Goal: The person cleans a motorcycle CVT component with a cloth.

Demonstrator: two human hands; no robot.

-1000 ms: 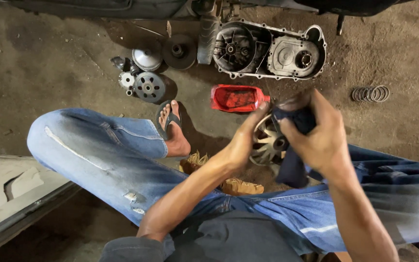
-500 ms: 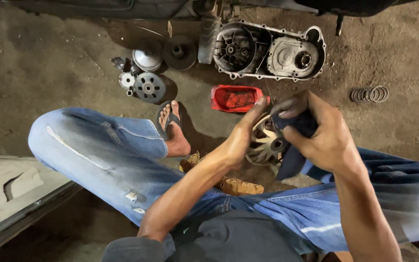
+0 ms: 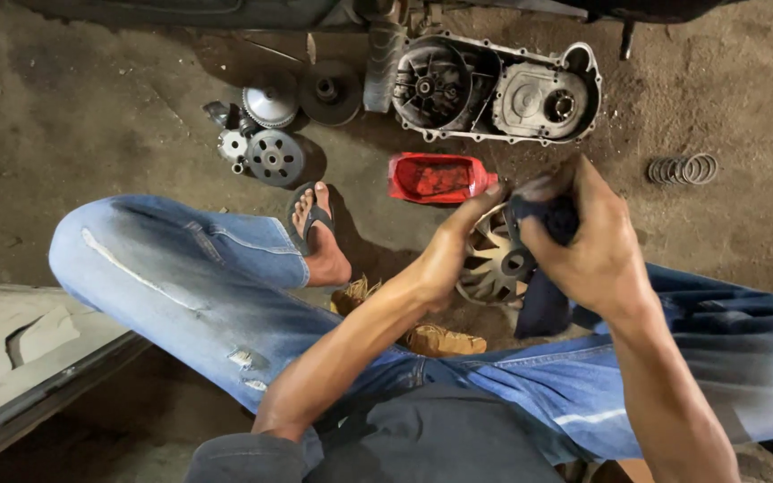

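The left hand (image 3: pixel 445 259) grips the rim of a finned metal pulley disc (image 3: pixel 492 259), fingers curled over its upper-left edge and holding it tilted up on edge, its flat face turned toward the right hand (image 3: pixel 597 241). That hand is closed around a bunched dark blue rag (image 3: pixel 543 268) — pressed against the disc's hub and upper fins, with the rag's loose tail hanging down below the hand. So the disc lies directly between the two hands, touching both; its axle line points roughly across, from the left palm toward the right one. Just beyond the left hand's fingertips sits a red plastic tub (image 3: pixel 436 177) on the dirt floor (image 3: pixel 91 116), and farther out an open engine case (image 3: pixel 498 89) (its two round cavities facing up). Well off to the left of the left hand lie several loose clutch parts (image 3: pixel 270 134), near a sandalled foot (image 3: pixel 315 233).
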